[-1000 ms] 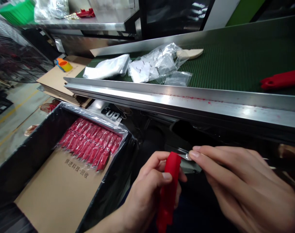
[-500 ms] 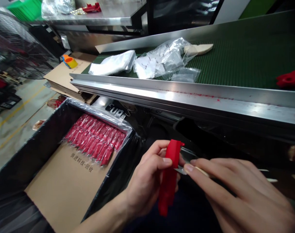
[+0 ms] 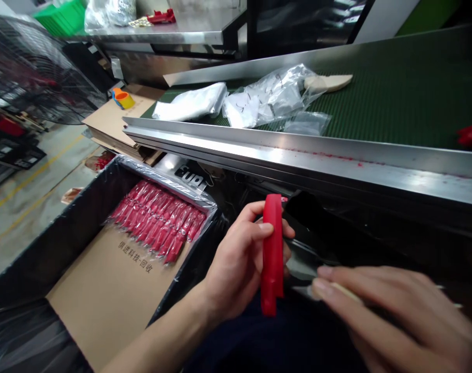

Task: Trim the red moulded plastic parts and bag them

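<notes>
Left hand point(image 3: 239, 254) holds red part point(image 3: 273, 248), higher than 0.5 s ago; right hand point(image 3: 391, 311) pinches blade point(image 3: 304, 291), now off the part, just right of it. Bin point(image 3: 76, 220) of wrapped red packs point(image 3: 158, 217) left of left hand; conveyor point(image 3: 395, 98) beyond both.

Smooth plastic part point(image 3: 273, 251), shiny metal rail point(image 3: 277, 151)
</notes>
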`<state>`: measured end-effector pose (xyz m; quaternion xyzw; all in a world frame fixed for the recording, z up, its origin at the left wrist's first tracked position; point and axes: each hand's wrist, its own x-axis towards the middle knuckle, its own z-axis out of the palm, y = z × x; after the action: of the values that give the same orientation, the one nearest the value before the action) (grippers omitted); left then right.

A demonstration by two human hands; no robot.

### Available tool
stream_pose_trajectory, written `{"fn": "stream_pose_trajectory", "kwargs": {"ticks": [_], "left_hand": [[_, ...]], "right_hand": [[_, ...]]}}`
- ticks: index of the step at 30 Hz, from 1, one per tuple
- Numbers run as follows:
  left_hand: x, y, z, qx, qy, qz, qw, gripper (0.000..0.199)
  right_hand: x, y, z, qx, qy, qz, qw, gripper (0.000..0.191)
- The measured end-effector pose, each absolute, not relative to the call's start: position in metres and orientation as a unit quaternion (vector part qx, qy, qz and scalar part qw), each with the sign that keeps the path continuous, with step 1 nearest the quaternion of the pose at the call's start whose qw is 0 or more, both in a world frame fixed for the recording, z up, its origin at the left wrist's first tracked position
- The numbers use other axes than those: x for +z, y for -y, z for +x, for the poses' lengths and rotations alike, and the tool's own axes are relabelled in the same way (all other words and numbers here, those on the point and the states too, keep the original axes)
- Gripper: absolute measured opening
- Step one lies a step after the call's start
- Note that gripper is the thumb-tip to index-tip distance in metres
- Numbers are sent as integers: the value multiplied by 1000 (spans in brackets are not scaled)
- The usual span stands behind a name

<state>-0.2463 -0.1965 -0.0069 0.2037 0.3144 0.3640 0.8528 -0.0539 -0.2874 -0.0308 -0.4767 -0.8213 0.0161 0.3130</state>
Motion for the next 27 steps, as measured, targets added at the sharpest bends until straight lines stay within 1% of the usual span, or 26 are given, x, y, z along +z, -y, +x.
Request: {"fn": "stream_pose_trajectory", "kwargs": {"ticks": [2, 4, 7, 12, 19, 27], "left_hand": [[-5, 201, -247, 346, -321, 222, 853, 23], [-5, 206, -248, 331, -331, 249, 848, 27], [-5, 213, -251, 314, -334, 298, 838, 31], [-6, 216, -252, 311, -325, 310, 837, 30], [-5, 217, -251, 302, -328, 324, 835, 30], [-8, 216, -254, 301, -322, 318, 839, 31]], "right_hand": [[-26, 278, -45, -5, 821, -472, 321, 59], [-19, 269, -44, -14, 803, -498, 328, 64], [-10, 260, -52, -7, 776, -541, 323, 58], [-5, 257, -58, -35, 783, -532, 320, 46], [-6, 255, -56, -50, 795, -513, 319, 45], [-15, 258, -53, -67, 787, -530, 310, 44]]}}
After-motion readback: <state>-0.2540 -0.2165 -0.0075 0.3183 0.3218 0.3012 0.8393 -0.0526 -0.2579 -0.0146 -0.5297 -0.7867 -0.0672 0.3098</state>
